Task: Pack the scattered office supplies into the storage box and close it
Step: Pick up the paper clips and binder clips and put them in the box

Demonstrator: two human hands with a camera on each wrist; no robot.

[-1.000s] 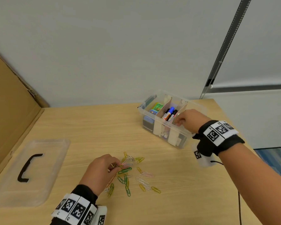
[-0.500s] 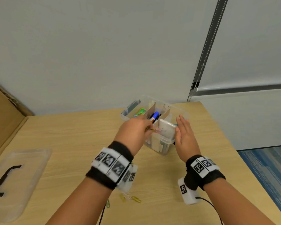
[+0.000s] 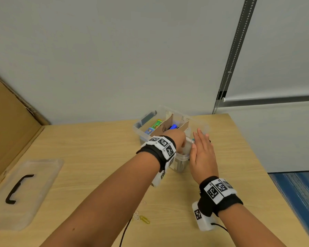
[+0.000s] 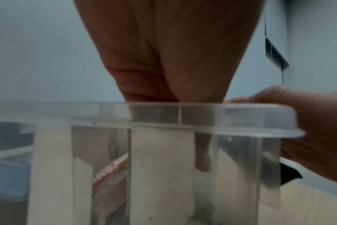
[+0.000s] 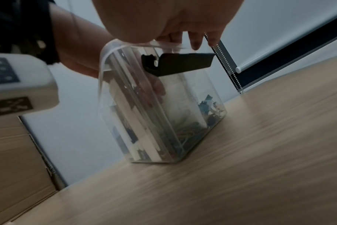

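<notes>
Paper clips [image 3: 144, 219] are the thing in hand: a second ago the left hand [image 3: 175, 139] was down at the scattered pile on the desk [image 3: 96, 143], pinching up a few, and now it has crossed to the storage box [image 3: 141, 128] and reaches over the near rim into the end compartment, its fingers [image 4: 202, 158] showing through the clear wall. Whether they still pinch clips or have let them go, I cannot tell. The right hand [image 3: 202, 154], which was dipping into that compartment before, has come out and now lies with straight fingers flat against the box's outer end wall, steadying it and gripping nothing. The right wrist view shows coloured clips [image 5: 188, 134] already heaped on the compartment floor, so this load likely joins them. A few clips remain on the desk near the left forearm, so more trips look necessary. The lid [image 3: 25, 189], with its black handle, lies well apart at the desk's left side, and the box stands open at the far edge.
</notes>
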